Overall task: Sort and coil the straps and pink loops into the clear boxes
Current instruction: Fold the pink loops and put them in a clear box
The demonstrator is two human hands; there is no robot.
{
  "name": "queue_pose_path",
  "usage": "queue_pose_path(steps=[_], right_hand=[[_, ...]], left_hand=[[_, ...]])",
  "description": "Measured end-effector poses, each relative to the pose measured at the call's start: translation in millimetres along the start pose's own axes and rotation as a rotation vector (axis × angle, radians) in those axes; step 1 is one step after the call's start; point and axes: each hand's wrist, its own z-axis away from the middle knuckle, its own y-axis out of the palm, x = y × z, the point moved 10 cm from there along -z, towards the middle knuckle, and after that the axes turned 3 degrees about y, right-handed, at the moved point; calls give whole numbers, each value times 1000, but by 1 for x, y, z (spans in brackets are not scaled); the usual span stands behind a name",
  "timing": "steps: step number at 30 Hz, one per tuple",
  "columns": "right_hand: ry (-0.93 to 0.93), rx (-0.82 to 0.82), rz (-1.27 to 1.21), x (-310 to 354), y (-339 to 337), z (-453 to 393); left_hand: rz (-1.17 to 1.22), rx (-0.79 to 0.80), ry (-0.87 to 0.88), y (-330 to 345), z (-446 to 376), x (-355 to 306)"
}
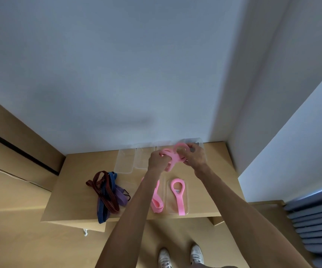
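Bare forearms, no sleeves, watch or rings visible on the left hand (pixel 157 159) or right hand (pixel 195 155) — below, a pair of white sneakers (pixel 180 255) with darker trim, laces too blurred to make out.

Your table (pixel 75 192) is light wood, set against the far wall. On its left lies a tangled heap of straps (pixel 107 192), maroon, blue and purple, with the blue one hanging over the near edge. Along the far side you have clear boxes (pixel 124 161) in a row. Near the front edge sit two more clear boxes, the right one (pixel 177 196) holding a pink loop (pixel 178 194), the left one another pink loop (pixel 157 202).
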Motion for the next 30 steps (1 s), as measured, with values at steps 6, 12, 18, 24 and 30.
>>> queue_pose_path(steps=[6, 12, 18, 24, 30], right_hand=[[122, -171, -214, -23, -38, -11], [116, -86, -236, -16, -31, -15], [78, 112, -121, -5, -8, -19], [-72, 17, 96, 10, -15, -21], [-66, -23, 300, 4, -1, -27]], left_hand=[[286, 180, -100, 18, 12, 16], [-76, -249, -87, -2, 11, 18], [436, 22, -178, 49, 1, 14], [654, 63, -144, 59, -4, 9], [640, -15, -169, 53, -16, 28]])
